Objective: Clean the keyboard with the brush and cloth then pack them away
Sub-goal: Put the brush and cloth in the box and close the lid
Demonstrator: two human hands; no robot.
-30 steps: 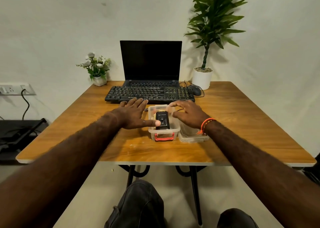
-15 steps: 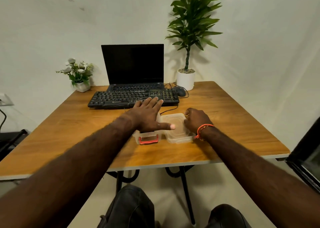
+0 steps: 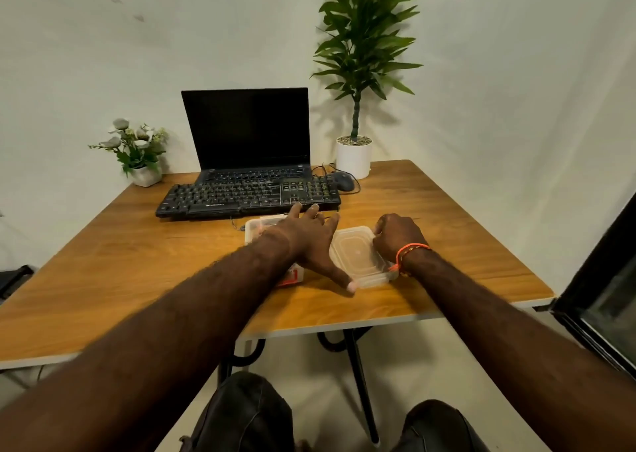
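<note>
The black keyboard (image 3: 241,197) lies at the back of the wooden table (image 3: 137,262), in front of a laptop. A small clear plastic box (image 3: 253,228) with a red latch stands near me. My left hand (image 3: 306,241) lies flat over it, fingers spread, covering its contents. The thumb reaches to the front edge of the clear lid (image 3: 356,255), which lies flat just right of the box. My right hand (image 3: 399,236) is curled over the lid's far right edge and grips it. Brush and cloth are not visible.
A closed-screen black laptop (image 3: 247,128) sits behind the keyboard, with a mouse (image 3: 344,180) and cable to its right. A tall plant in a white pot (image 3: 353,157) and a small flower pot (image 3: 146,176) stand at the back. A dark frame (image 3: 602,296) stands beyond the right table edge.
My left hand slid right across the box, hiding the black item inside, its thumb reaching the lid. My right hand moved to the lid's right edge and curled. The view swung right.
</note>
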